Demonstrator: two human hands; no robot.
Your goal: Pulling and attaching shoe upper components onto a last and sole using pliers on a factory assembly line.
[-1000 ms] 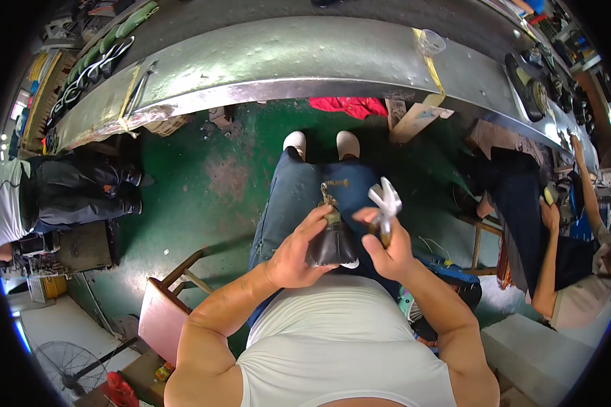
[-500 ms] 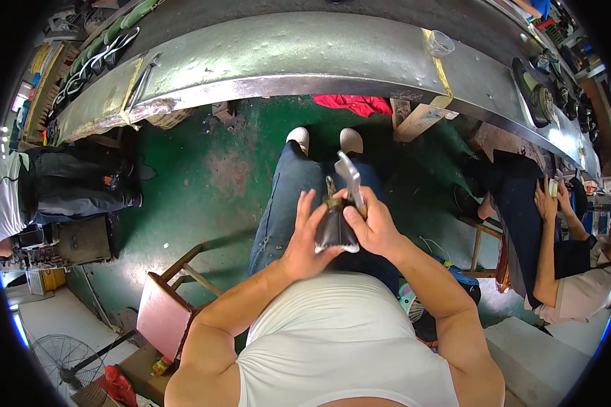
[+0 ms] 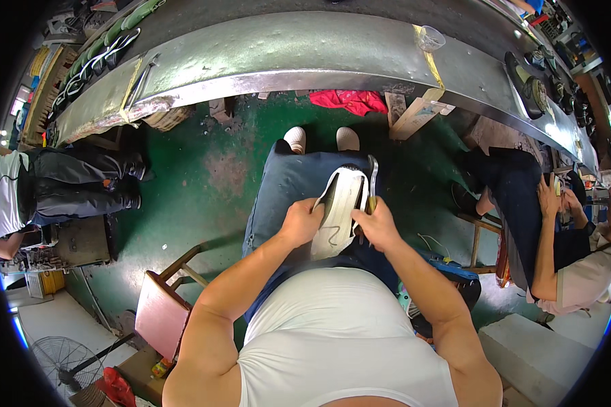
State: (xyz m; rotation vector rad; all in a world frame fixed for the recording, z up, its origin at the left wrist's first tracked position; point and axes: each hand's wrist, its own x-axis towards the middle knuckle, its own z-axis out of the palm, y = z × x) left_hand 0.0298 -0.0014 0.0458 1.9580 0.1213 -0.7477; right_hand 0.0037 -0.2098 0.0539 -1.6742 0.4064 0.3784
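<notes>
An unfinished shoe (image 3: 341,214) lies over my lap with its pale underside up; a dark squiggle marks the end nearest me, and white lining edges stand up around it. My left hand (image 3: 301,222) is closed on its left edge. My right hand (image 3: 379,225) grips a slim metal hand tool (image 3: 373,175) with a curved tip and a yellowish part at the grip, its exact kind unclear. The thumb of that hand presses on the shoe's right edge. The shoe's upper is mostly hidden beneath.
A long metal-covered workbench (image 3: 251,54) runs ahead, with a clear plastic cup (image 3: 431,39), pincers (image 3: 142,78) and several shoes (image 3: 526,85) along it. Red cloth (image 3: 349,102) lies below. A pink-seated chair (image 3: 161,315) stands at left; people sit or stand on both sides.
The shoe has been turned from its dark, seamed end to its pale underside, now lying lengthwise. My hands have moved apart to its two edges, and my knees have come together.
</notes>
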